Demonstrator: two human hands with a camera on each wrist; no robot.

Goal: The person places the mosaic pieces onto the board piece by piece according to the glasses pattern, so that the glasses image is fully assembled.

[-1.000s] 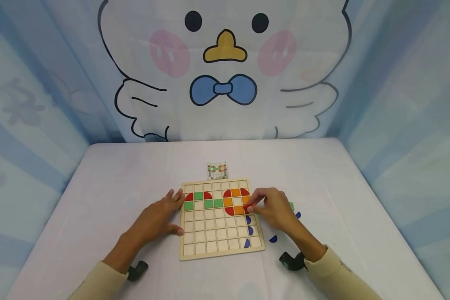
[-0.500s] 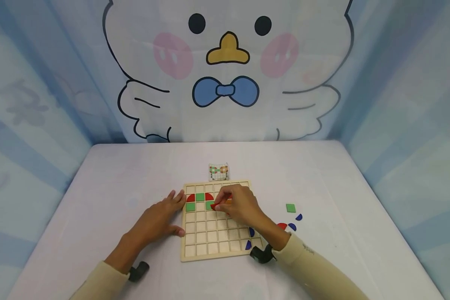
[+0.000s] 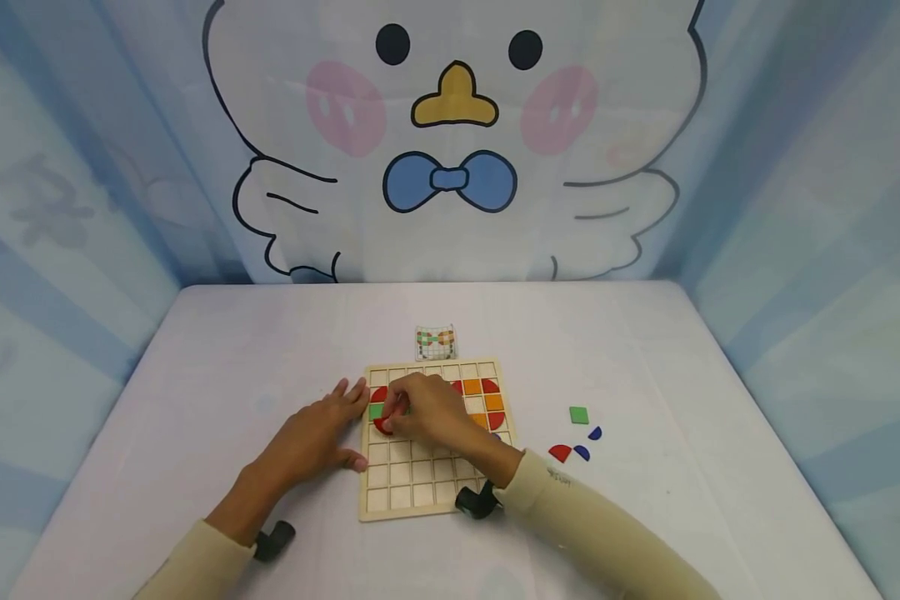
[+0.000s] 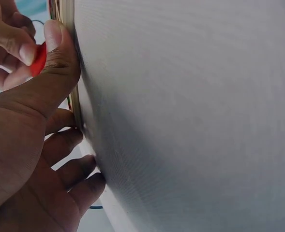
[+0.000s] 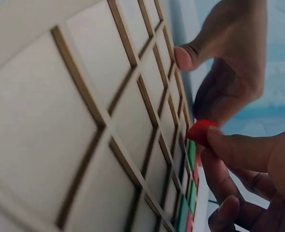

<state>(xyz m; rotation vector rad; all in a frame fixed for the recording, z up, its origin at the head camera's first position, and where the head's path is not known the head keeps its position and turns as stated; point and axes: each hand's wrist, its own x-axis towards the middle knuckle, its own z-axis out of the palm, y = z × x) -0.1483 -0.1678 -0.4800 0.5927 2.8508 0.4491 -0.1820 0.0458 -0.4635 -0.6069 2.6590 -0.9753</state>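
Note:
A wooden grid board (image 3: pixel 422 473) lies on the table. My right hand (image 3: pixel 435 412) pinches a red quarter-circle tile (image 5: pixel 200 131) between thumb and fingers, over a cell near the board's left side, just below a green square tile (image 3: pixel 376 412). My left hand (image 3: pixel 307 442) has its fingers and thumb against the board's left edge, steadying contact there without gripping a tile. Red and orange tiles, such as an orange square (image 3: pixel 493 402), fill cells at the upper right. The right hand and forearm hide the middle tiles and most blue pieces on the board.
A small pattern card (image 3: pixel 436 342) stands behind the board. On the table to the right lie a loose green square (image 3: pixel 579 415), a red quarter-circle (image 3: pixel 560 452) and two blue pieces (image 3: pixel 582 452). Dark wrist cameras (image 3: pixel 477 501) stick out near the sleeves.
My right hand has carried the red tile leftward across the board from its right side. A red tile shows in the right-hand corner cell where that hand was. The left hand has stayed in place.

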